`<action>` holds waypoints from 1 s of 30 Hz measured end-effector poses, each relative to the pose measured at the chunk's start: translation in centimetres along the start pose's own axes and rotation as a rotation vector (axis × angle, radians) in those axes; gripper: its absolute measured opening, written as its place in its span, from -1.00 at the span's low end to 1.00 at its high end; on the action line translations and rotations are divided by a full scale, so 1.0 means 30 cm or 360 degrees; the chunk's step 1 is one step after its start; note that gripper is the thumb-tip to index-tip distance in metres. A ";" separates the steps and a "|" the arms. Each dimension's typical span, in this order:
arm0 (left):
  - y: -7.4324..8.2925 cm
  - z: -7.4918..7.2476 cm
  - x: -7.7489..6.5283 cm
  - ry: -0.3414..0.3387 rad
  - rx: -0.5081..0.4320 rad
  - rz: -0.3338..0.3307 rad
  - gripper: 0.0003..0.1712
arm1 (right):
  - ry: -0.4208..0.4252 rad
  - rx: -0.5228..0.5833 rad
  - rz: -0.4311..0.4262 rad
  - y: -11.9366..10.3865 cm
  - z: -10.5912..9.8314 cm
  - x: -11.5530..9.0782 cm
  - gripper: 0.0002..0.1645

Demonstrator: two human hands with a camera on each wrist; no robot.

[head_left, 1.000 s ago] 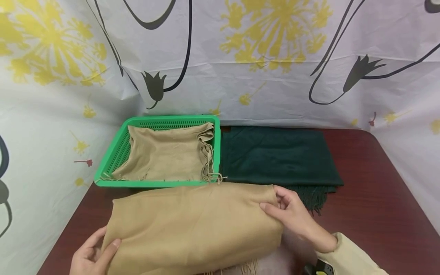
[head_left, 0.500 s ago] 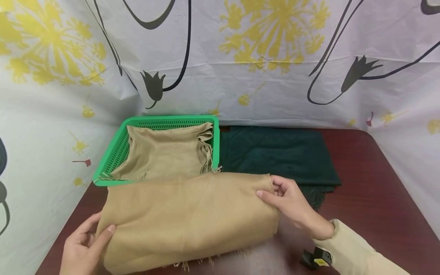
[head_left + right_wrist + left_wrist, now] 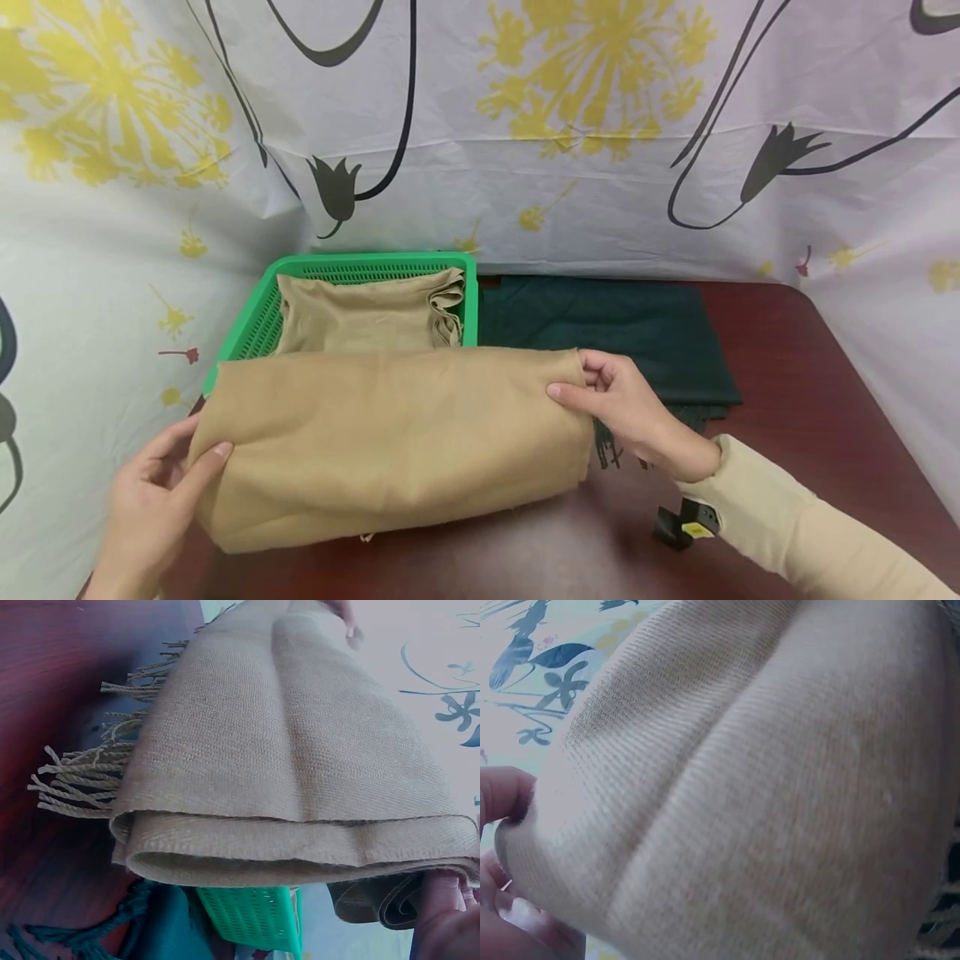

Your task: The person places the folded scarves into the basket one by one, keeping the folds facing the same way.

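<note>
A folded tan scarf [image 3: 390,442] hangs stretched between both hands above the table, overlapping the front of the basket in the head view. My left hand [image 3: 153,492] pinches its left end, thumb in front and fingers behind. The right hand [image 3: 626,408] grips the upper right corner the same way. In the right wrist view the layered folds of the scarf [image 3: 300,750] show, with twisted fringe [image 3: 82,780] along one edge. The scarf [image 3: 765,795] fills most of the left wrist view, with a few left fingers [image 3: 506,791] at its edge.
A green plastic basket [image 3: 255,321] at the back left holds another folded tan scarf [image 3: 360,312]. Right of it lies a folded dark green scarf [image 3: 615,333] with fringe. The dark red table [image 3: 810,433] is bordered by a white patterned cloth [image 3: 570,208] behind and at the sides.
Both hands have raised the tan scarf and carried it forward and slightly left, toward the basket. It now covers the basket's front rim; the grips look the same.
</note>
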State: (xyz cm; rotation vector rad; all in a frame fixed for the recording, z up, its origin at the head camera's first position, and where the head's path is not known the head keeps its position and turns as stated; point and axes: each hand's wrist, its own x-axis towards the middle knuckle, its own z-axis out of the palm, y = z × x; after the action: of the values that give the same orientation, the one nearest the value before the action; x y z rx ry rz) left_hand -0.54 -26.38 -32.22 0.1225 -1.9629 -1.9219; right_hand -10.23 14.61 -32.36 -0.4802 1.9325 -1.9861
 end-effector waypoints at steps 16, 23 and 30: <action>0.063 -0.002 0.111 -0.0066 -0.0041 0.0096 -0.61 | 0.0113 0.0046 0.0028 -0.048 0.021 0.089 -0.71; 0.070 0.003 0.170 0.0028 -0.0052 0.0135 -0.64 | 0.0150 0.0119 0.0013 -0.062 0.031 0.133 -0.69; 0.071 0.011 0.247 0.0164 0.0015 0.0120 -0.72 | 0.0150 0.0141 -0.0009 -0.073 0.045 0.176 -0.70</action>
State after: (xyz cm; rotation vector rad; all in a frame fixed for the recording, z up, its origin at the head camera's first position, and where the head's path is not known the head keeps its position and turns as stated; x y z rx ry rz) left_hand -7.02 -28.38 -28.55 0.1452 -1.8825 -1.8222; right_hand -14.30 11.06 -30.06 -0.3761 1.8896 -2.1228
